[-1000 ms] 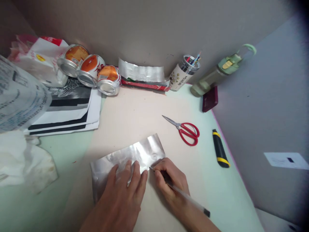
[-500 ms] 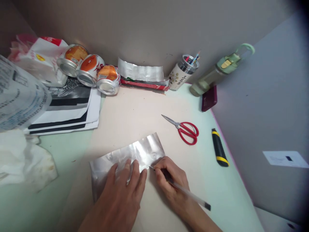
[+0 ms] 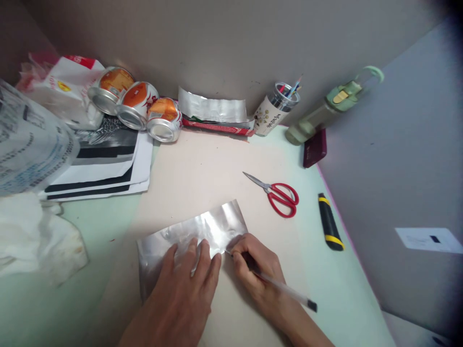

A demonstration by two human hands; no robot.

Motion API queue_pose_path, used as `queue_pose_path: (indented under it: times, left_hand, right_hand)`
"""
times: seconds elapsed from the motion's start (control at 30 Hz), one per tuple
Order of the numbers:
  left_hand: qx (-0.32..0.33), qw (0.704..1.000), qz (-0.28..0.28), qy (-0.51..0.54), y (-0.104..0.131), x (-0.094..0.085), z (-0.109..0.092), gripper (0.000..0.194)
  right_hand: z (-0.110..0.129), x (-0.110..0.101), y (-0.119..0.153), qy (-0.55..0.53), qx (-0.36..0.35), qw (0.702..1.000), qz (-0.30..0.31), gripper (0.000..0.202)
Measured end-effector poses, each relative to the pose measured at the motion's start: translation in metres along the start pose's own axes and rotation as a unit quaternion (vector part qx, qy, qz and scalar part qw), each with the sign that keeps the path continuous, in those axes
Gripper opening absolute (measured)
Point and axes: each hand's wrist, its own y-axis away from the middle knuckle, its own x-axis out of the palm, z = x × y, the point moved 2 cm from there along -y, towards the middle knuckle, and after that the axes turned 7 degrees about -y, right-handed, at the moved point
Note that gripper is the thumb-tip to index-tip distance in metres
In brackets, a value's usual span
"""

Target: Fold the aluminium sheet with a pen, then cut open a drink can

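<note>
A shiny silver metal sheet [image 3: 213,222] lies slanted on the pale paper that covers the middle of the table. My left hand [image 3: 184,284] rests flat on it with the fingers spread, holding nothing. Just right of it, my right hand [image 3: 258,267] is closed around a pen [image 3: 285,289], whose tip touches or hovers at the sheet's lower edge; the fingers partly hide the tip. Beyond my right hand, scissors [image 3: 282,198] with red handles lie with their blades together, pointing up and left.
A black and yellow cutter [image 3: 330,224] lies at the right. Along the back stand cans [image 3: 164,120], a red box [image 3: 220,126], a pen holder [image 3: 274,110] and a green bottle [image 3: 318,115]. Printed papers [image 3: 108,176], a plastic bag [image 3: 32,140] and a white cloth [image 3: 39,236] are at the left.
The whole view has shifted very slightly. My left hand stays on the sheet, and the pen tip in my right hand has moved barely, if at all.
</note>
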Motion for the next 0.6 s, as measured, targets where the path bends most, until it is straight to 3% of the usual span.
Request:
queue_pose_path:
  times: [0.23,0.6]
  left_hand:
    - [-0.002,1.0,-0.006,-0.006,-0.0008,0.0027,-0.0005,0.049]
    - [-0.008,1.0,0.0,0.014,-0.0002,0.0002,0.001,0.046]
  right_hand:
    - [-0.008,0.0008,0.0046,0.0,-0.051,0.997,-0.055,0.018]
    - [-0.0053,-0.0009,-0.0001,-0.001,-0.01,1.0,-0.006,0.019]
